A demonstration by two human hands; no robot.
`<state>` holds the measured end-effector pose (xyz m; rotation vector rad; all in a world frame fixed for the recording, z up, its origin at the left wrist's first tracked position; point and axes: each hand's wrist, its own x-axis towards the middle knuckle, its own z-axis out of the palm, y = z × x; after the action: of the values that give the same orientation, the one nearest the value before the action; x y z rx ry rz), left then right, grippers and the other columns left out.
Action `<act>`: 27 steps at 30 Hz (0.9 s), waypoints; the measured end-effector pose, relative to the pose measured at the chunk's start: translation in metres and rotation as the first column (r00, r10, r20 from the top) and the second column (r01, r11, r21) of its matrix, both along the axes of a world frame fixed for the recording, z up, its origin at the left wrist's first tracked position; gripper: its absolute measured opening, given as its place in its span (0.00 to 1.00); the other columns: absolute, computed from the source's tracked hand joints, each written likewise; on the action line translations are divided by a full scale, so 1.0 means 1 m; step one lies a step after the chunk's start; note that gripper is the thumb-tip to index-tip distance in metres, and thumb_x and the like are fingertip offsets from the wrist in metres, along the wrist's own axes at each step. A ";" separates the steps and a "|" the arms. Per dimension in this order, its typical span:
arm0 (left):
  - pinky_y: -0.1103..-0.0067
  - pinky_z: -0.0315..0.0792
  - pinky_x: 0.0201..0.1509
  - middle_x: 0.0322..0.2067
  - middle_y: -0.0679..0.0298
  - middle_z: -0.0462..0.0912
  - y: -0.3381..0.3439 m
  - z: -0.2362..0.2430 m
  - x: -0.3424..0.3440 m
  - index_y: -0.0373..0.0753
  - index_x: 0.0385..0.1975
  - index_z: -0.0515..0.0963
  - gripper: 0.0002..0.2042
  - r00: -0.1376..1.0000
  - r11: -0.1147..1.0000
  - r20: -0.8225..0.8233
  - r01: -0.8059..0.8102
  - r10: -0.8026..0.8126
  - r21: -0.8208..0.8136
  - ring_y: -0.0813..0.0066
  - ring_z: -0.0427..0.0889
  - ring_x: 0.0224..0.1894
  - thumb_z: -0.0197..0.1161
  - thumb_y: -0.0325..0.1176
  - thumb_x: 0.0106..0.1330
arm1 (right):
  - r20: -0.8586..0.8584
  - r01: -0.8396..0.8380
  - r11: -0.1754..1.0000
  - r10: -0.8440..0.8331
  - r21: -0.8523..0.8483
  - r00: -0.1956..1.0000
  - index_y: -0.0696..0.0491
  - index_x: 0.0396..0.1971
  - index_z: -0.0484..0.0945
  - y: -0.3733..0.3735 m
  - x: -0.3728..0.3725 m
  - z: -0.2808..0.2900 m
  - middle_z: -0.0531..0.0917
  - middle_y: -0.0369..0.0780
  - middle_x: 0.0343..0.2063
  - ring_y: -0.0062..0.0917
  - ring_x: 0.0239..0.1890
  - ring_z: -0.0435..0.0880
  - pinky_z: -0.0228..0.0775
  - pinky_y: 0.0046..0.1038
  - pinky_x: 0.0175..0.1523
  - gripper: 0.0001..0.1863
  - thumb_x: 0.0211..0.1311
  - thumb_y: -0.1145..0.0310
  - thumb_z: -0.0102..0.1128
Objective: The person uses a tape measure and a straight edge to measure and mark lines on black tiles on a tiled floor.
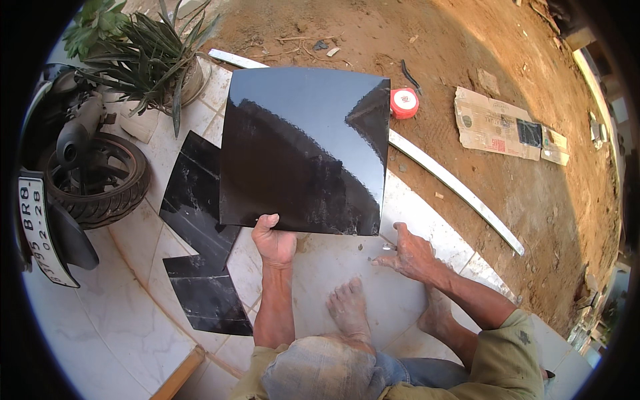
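Glossy black tile: probably heavy, stiff, brittle, slick; support opposite edges. Left hand grips near edge; right hand, fingers apparently spread.

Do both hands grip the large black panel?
No: the left hand grips the large black panel, while the right hand shows apart from its lower edge.

Left hand in a thumb-up grip, forearm straight ahead; right hand with thumb and forefinger wide apart
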<state>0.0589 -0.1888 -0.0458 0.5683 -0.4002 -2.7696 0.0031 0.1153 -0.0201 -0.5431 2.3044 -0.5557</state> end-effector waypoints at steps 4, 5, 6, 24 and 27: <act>0.61 0.62 0.73 0.58 0.60 0.77 -0.002 0.005 0.000 0.33 0.56 0.75 0.27 1.000 1.000 0.018 -0.005 0.005 -0.027 0.60 0.74 0.62 0.57 0.18 0.51 | -0.023 0.247 0.957 -0.253 -0.153 0.967 0.66 0.56 0.60 0.001 -0.039 0.022 0.85 0.56 0.31 0.45 0.35 0.88 0.80 0.39 0.39 0.52 0.47 0.39 0.74; 0.61 0.62 0.73 0.58 0.60 0.77 -0.002 0.003 0.002 0.33 0.56 0.75 0.27 1.000 1.000 0.017 -0.008 0.008 -0.028 0.60 0.74 0.62 0.57 0.18 0.51 | -0.025 0.244 0.958 -0.250 -0.154 0.968 0.66 0.56 0.60 -0.003 -0.041 0.020 0.85 0.56 0.31 0.45 0.35 0.88 0.80 0.39 0.39 0.52 0.47 0.39 0.74; 0.61 0.62 0.73 0.58 0.59 0.77 -0.002 0.000 0.003 0.33 0.56 0.75 0.27 1.000 0.999 0.006 0.008 -0.008 -0.034 0.60 0.74 0.62 0.57 0.18 0.51 | -0.066 0.281 0.940 -0.298 -0.194 0.952 0.67 0.58 0.59 -0.011 -0.044 0.020 0.85 0.56 0.31 0.44 0.36 0.88 0.80 0.39 0.41 0.54 0.47 0.38 0.74; 0.59 0.62 0.73 0.59 0.57 0.77 0.002 -0.005 0.011 0.31 0.57 0.74 0.28 0.999 0.987 -0.039 -0.016 0.022 0.160 0.58 0.73 0.64 0.55 0.16 0.51 | 0.079 0.510 0.846 -0.504 -0.152 0.860 0.66 0.60 0.67 -0.012 -0.026 -0.005 0.84 0.55 0.33 0.43 0.39 0.85 0.76 0.40 0.44 0.39 0.57 0.54 0.69; 0.61 0.62 0.74 0.59 0.56 0.76 0.010 -0.008 0.017 0.31 0.57 0.74 0.28 0.999 0.976 -0.022 -0.025 0.031 0.217 0.59 0.73 0.63 0.54 0.15 0.51 | 0.052 0.566 0.780 -0.575 -0.267 0.817 0.63 0.50 0.79 -0.009 -0.059 -0.012 0.85 0.51 0.31 0.34 0.33 0.83 0.74 0.37 0.40 0.25 0.64 0.56 0.63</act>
<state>0.0755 -0.1793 -0.0534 0.5823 -0.0824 -2.8088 -0.0563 0.1065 -0.0318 0.0561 2.4277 -1.1755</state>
